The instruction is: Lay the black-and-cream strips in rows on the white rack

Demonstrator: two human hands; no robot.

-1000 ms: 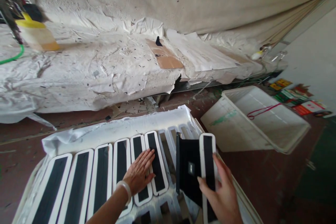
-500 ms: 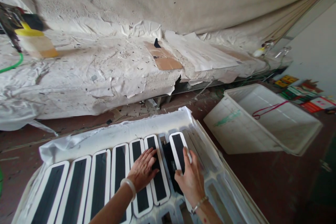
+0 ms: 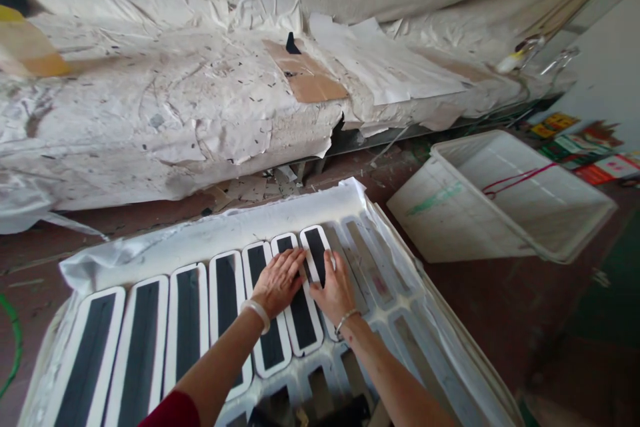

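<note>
A row of long rounded panels, white-rimmed with dark centres, lies in a cloth-lined tray [image 3: 250, 217]. My left hand [image 3: 280, 282] rests flat across two panels near the row's right end, fingers stretched out. Under its fingertips is the second panel from the right [image 3: 303, 320]. My right hand [image 3: 336, 290] has its thumb and fingers across the rightmost panel [image 3: 315, 250], gripping it by its long sides. That panel lies close beside its neighbour, its lower part covered by my hand.
Slotted grey frames [image 3: 425, 347] fill the tray's right and near parts. A white plastic bin [image 3: 440, 213] stands to the right. Beyond is a bench [image 3: 200, 107] draped in stained sheeting, bearing cardboard [image 3: 317, 88] and a yellow-topped container [image 3: 30, 47]. A green hose [image 3: 15, 347] lies left.
My right hand has moved left with the rightmost panel, closing the gap to the row. My left hand stays on the panels. The view has tilted down a little.
</note>
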